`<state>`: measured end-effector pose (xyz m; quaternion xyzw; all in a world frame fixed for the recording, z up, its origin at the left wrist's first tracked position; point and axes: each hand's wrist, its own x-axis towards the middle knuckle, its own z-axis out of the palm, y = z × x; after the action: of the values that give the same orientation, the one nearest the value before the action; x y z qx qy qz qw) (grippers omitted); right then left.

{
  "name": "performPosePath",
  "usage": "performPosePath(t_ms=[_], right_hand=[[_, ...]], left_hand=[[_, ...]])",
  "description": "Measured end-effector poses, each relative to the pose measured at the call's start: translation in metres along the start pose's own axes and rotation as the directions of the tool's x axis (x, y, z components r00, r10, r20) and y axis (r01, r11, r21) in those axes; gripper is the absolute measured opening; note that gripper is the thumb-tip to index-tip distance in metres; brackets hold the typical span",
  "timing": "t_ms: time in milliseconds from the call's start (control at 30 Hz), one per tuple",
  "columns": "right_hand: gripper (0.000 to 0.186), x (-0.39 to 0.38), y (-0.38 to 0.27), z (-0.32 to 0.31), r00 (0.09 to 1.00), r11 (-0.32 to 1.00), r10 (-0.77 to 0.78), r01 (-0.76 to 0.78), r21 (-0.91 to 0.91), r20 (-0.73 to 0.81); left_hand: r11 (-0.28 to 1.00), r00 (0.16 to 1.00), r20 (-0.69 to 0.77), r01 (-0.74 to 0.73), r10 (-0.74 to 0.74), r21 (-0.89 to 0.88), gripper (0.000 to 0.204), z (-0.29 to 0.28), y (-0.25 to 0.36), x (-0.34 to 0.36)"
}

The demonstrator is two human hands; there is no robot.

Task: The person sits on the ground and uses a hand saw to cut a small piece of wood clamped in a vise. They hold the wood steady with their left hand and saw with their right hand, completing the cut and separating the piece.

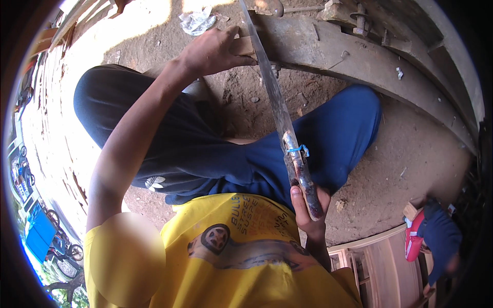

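In my right hand [309, 208] is the worn handle of a long, tapered hand saw [277, 105]; my fingers and thumb are wrapped round it near my waist. A blue tie [298, 150] is knotted where handle and blade meet. The blade runs up and away from me, its far end leaving the top of the view; its teeth cannot be made out. My left hand [213, 51] grips a small wooden piece [243, 46] between thumb and fingers. That piece lies by the end of a thick grey beam [308, 43], with the blade crossing right beside it.
My bent legs [221, 159] are folded on the dirt ground. A crumpled clear plastic bag [197, 21] lies beyond my left hand. A large bolt [361, 20] stands at the far right. Behind on the right are wooden panels [382, 267] and another person [436, 236]. Motorcycles [61, 241] stand at the left.
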<state>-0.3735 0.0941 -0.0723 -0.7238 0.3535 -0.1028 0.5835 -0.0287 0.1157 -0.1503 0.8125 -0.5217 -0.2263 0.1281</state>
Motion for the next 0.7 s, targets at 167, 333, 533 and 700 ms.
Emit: performPosePath(t_ms=[167, 333, 533, 700], right_hand=[[0.011, 0.0, 0.008, -0.003, 0.999, 0.998, 0.02, -0.022, 0.054, 0.036], [0.011, 0.002, 0.008, -0.002, 0.998, 0.997, 0.047, -0.049, 0.053, 0.037], [0.01, 0.001, 0.012, -0.002, 0.997, 0.996, 0.069, -0.071, 0.054, 0.038], [0.011, 0.005, 0.007, 0.0, 0.999, 1.0, -0.005, 0.005, -0.003, 0.032]], left_hand=[[0.994, 0.995, -0.103, -0.023, 0.012, -0.107, 0.064, -0.004, -0.007, -0.004], [0.959, 0.918, -0.357, -0.239, 0.172, -0.152, 0.044, -0.031, -0.007, -0.02], [0.845, 0.846, -0.429, -0.457, 0.317, -0.277, 0.014, -0.044, 0.02, -0.035], [0.773, 0.806, -0.5, -0.524, 0.316, -0.357, 0.014, -0.045, 0.024, -0.039]])
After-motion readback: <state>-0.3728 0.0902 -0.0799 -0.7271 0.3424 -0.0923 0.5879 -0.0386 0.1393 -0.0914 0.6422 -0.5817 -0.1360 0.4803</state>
